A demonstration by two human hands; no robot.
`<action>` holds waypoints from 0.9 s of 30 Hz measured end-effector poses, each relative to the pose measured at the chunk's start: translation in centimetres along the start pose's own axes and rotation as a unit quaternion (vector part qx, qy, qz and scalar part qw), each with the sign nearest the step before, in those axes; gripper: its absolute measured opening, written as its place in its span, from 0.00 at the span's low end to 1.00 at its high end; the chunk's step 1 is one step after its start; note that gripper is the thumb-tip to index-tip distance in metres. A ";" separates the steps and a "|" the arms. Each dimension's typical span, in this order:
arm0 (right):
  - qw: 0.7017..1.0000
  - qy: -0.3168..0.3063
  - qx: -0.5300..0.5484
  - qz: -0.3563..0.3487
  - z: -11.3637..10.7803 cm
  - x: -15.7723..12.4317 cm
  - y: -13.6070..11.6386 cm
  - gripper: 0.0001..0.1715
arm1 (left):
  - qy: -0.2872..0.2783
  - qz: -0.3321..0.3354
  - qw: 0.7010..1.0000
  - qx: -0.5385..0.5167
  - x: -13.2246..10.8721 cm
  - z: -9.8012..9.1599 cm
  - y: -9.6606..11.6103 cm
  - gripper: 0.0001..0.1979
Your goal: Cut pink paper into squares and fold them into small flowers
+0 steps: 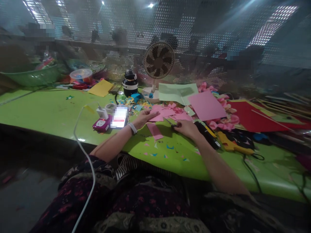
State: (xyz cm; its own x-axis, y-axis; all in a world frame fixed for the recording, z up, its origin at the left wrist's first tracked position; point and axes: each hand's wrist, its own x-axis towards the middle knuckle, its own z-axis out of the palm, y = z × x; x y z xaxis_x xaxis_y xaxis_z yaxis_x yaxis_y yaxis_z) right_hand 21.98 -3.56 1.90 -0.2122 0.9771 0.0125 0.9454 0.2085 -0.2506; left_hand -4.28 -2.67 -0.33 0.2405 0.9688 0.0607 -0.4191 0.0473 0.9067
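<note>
My right hand [186, 128] is closed around a small pair of scissors [170, 123], whose blades point left and away from me. Opposite it, my left hand [144, 117] grips the edge of a pink paper piece [155, 116] between thumb and fingers. A pink paper strip [155, 131] lies on the green tabletop [136, 145] just in front of that hand. More cut pink paper [182, 116] is heaped between and beyond my hands. Tiny blue and pink scraps [170, 147] are scattered nearer to me.
Left of my hands lie a phone [119, 117] and a purple box [101, 124] with a white charger. Behind stand a dark bottle [130, 83] and a fan [159, 61]. A yellow glue gun [234, 144], pink sheet [207, 105] and red sheet [255, 116] are on the right.
</note>
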 end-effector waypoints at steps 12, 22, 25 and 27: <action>0.996 -0.081 -0.015 -0.025 -1.2 -0.1 0.7 0.13 | -0.074 0.007 0.990 0.117 -0.1 -0.5 -0.1 0.30; 0.987 0.034 0.089 -0.132 0.7 -0.3 -1.1 0.11 | -0.039 -0.147 0.946 0.286 0.3 -2.4 3.0 0.14; 0.963 0.017 0.141 -0.229 2.0 -0.6 -2.0 0.20 | -0.041 -0.158 0.935 0.316 0.3 -2.7 3.7 0.10; 0.935 0.000 0.145 -0.323 3.3 -0.8 -3.2 0.32 | -0.026 -0.154 0.935 0.319 0.3 -2.8 4.0 0.10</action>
State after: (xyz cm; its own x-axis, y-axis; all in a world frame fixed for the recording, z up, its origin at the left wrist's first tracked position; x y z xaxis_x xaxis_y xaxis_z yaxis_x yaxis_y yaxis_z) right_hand 18.31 -5.17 -0.49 -0.7165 0.6506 0.2516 0.5125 0.7356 -0.4430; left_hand -8.33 -1.56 2.15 0.3129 0.9190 -0.2397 0.2809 0.1515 0.9477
